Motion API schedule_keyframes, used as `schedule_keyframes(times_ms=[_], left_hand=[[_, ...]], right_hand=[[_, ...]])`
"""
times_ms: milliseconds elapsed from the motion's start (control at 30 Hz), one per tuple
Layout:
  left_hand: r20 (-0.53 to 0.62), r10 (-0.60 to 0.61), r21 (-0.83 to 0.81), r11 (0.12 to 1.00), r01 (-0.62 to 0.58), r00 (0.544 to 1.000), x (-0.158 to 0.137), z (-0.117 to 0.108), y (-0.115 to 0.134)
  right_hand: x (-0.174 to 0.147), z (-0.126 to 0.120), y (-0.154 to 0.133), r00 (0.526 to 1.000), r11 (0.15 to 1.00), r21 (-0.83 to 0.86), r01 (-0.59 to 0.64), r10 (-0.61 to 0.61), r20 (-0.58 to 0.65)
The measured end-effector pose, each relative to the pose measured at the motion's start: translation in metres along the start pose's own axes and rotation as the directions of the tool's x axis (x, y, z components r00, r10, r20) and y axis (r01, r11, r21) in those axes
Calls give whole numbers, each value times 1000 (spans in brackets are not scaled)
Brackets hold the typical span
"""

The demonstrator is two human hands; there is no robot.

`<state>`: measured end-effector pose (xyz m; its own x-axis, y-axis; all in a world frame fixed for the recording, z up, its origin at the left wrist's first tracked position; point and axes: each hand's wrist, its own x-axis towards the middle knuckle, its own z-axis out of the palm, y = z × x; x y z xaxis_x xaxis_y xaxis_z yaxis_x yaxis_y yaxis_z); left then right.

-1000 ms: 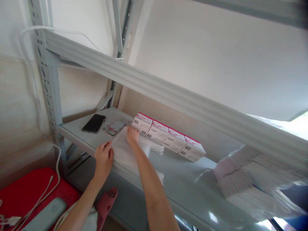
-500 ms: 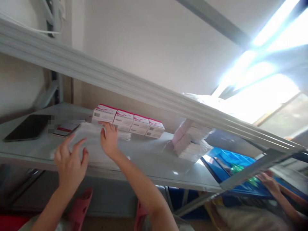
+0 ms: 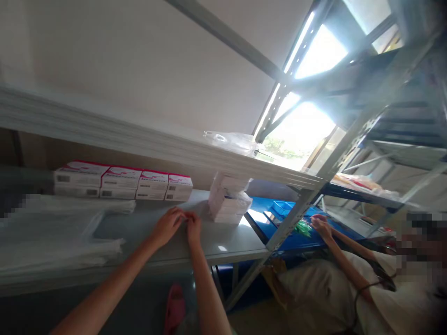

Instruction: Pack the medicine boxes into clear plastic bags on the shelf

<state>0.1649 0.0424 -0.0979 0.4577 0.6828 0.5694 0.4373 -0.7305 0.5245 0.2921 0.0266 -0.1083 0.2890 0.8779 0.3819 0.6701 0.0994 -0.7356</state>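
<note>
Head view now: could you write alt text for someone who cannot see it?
A person's left hand and right hand are close together over a grey shelf, between translucent plastic at left and stacked white boxes at right. Four white-pink boxes stand in a row behind; farther right, another person's hands are near a blue surface.

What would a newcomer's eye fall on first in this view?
Probably the glaring window at upper right. Next, the row of four pink-edged white cartons along the back left of the grey shelf. Near the middle, the left grip and right grip come together, left of the stacked white boxes.
</note>
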Motion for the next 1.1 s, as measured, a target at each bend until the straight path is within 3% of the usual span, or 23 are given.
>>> schedule_keyframes(times_ms=[100, 200, 433, 633, 1100], left_hand=[[-35, 2, -59, 998, -4, 999, 1, 32, -11], [-35, -40, -12, 999, 40, 999, -5, 44, -19], [0, -62, -20, 998, 62, 998, -5, 27, -12], [33, -75, -55, 996, 77, 997, -5, 28, -16], [-81, -44, -279, 960, 19, 996, -7, 40, -37]], right_hand=[[-2, 2, 5, 999, 998, 63, -24, 27, -43], [-5, 6, 4, 998, 999, 44, 22, -19, -60], [-8, 6, -1, 998, 996, -68, 52, -50, 35], [-8, 5, -2, 998, 991, -127, 36, -29, 58], [-6, 7, -3, 997, 995, -96, 12, -4, 75]])
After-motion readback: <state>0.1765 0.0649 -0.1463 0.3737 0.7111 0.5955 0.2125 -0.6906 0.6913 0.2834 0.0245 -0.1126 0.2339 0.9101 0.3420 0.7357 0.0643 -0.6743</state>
